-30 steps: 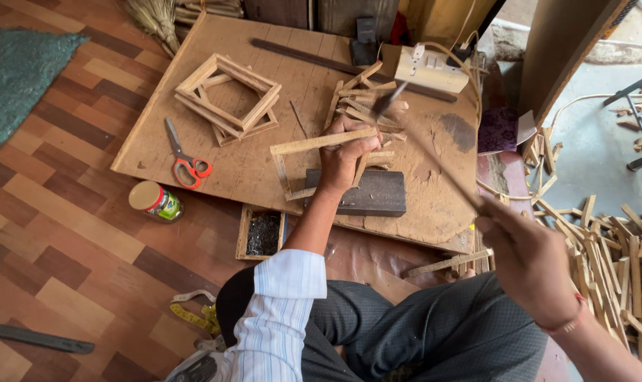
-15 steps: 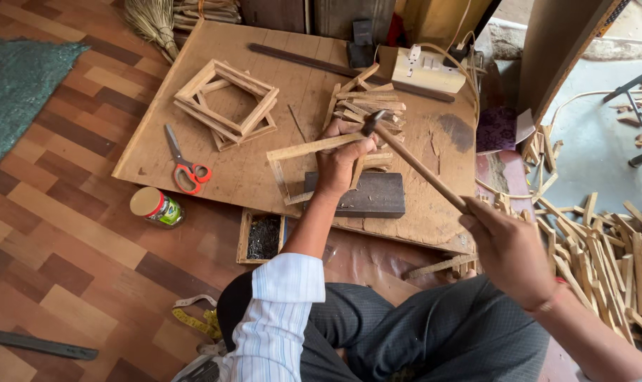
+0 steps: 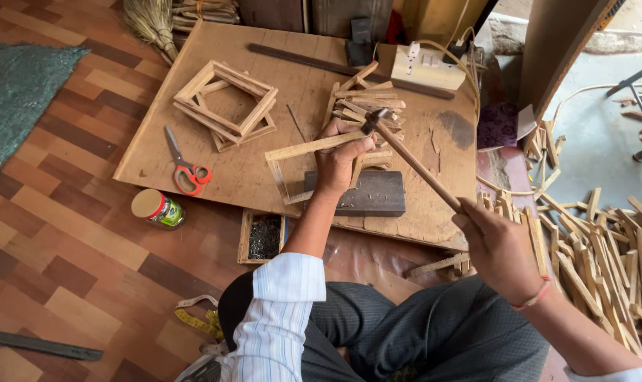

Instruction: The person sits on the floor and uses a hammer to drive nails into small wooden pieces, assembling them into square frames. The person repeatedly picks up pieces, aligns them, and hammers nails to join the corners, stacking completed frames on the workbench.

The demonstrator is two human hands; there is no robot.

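Observation:
My left hand (image 3: 341, 157) grips the corner of a light wooden frame (image 3: 293, 161) that rests on a dark metal block (image 3: 367, 194) on the plywood board (image 3: 264, 177). My right hand (image 3: 496, 244) holds the wooden handle of a hammer (image 3: 406, 152). The hammer's head is down at the frame corner, right by my left fingers. Behind that corner lies a heap of short wooden strips (image 3: 367, 102).
A stack of finished wooden frames (image 3: 225, 102) lies at the board's left, with red-handled scissors (image 3: 187, 166) nearby. A tin (image 3: 157, 209), a small box of nails (image 3: 264, 237) and a yellow measuring tape (image 3: 201, 322) sit on the floor. Many wooden strips (image 3: 604, 247) lie at right. A power strip (image 3: 427, 67) sits at the board's back.
My right hand swung the hammer from a raised position down onto the frame corner. My left hand kept its hold on the frame.

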